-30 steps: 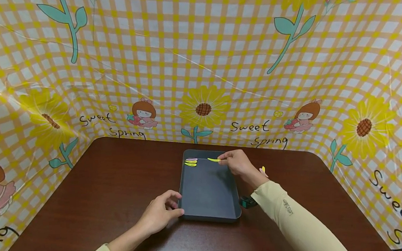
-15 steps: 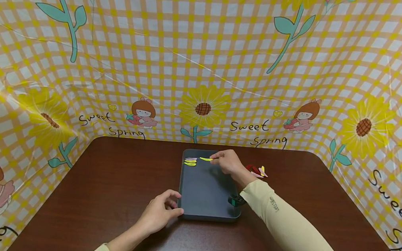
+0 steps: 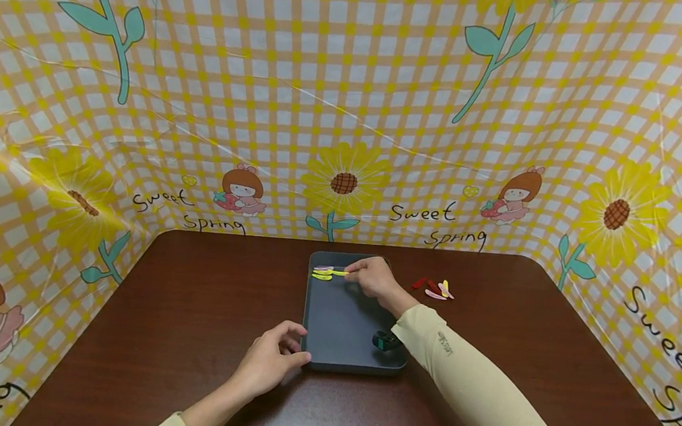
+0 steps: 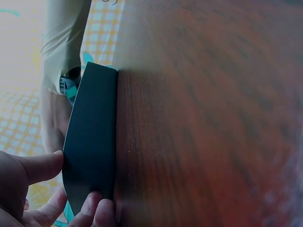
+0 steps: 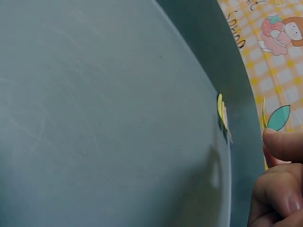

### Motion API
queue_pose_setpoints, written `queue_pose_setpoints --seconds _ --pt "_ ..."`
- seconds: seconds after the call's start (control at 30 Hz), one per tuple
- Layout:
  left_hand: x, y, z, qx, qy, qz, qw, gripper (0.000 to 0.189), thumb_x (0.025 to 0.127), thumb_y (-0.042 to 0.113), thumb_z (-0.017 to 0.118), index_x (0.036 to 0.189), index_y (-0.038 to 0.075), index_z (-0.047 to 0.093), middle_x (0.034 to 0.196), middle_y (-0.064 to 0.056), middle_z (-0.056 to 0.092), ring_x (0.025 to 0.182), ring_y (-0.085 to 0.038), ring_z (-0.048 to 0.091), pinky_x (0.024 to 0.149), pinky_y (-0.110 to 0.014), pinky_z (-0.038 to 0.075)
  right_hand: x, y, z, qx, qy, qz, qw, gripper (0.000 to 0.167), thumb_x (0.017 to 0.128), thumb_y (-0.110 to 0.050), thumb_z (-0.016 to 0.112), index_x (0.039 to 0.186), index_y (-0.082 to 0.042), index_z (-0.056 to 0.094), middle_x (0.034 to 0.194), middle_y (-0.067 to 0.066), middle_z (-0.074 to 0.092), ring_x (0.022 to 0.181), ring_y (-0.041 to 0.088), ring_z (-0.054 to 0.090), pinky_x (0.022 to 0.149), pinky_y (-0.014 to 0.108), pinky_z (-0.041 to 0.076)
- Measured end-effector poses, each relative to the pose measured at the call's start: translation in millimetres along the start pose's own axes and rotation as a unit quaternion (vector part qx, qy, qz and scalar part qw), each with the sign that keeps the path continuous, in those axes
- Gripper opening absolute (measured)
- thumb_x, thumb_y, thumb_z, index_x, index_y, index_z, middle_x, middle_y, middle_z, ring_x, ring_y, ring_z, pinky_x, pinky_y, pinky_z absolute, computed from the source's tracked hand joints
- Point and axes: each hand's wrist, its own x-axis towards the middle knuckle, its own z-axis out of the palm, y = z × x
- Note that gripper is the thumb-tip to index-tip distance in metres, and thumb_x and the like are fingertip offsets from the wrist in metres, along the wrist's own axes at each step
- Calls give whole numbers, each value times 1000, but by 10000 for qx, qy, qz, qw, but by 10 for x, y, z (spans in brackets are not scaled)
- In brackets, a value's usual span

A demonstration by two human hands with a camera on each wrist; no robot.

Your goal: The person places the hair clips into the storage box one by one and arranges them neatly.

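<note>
My right hand (image 3: 374, 279) pinches a yellow hair clip (image 3: 339, 273) between thumb and fingertips, over the far part of a dark grey tray (image 3: 346, 338). In the right wrist view, the pinched clip (image 5: 263, 113) is seen thin and edge-on. Just left of it, a small row of hair clips (image 3: 322, 277), yellow with a pale purple one at the back, lies by the tray's far left corner. My left hand (image 3: 271, 361) rests at the tray's left side; in the left wrist view, its thumb touches the rim and fingertips lie against the outer wall (image 4: 92, 137).
Right of the tray, several loose clips lie on the brown table (image 3: 202, 299): red ones (image 3: 419, 283), a pink one (image 3: 435, 295) and a yellow one (image 3: 445, 288) among them. A checked, flower-printed cloth (image 3: 338, 105) hangs round the table's back and sides.
My right hand has moved left across the tray with the yellow clip, up to the row. The loose clips on the right have come into sight. My left hand has stayed put.
</note>
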Motion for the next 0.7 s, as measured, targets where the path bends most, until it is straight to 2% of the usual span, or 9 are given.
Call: queue_pose_setpoints --seconds 0.33,0.7 --pt "-2 11 1 -2 19 -36 10000 35 87 18 79 118 11 65 91 -2 65 78 -15 61 65 -33 48 67 33 148 -154 93 76 9998 19 92 -7 69 109 -1 74 48 -7 38 40 8 25 42 24 25" --pt "-3 9 1 -3 0 -42 10000 35 87 18 79 118 11 65 92 -3 65 78 -15 61 65 -34 48 132 80 307 -401 193 -28 9990 16 92 -7 70 107 -3 76 49 -6 40 41 8 27 42 25 27"
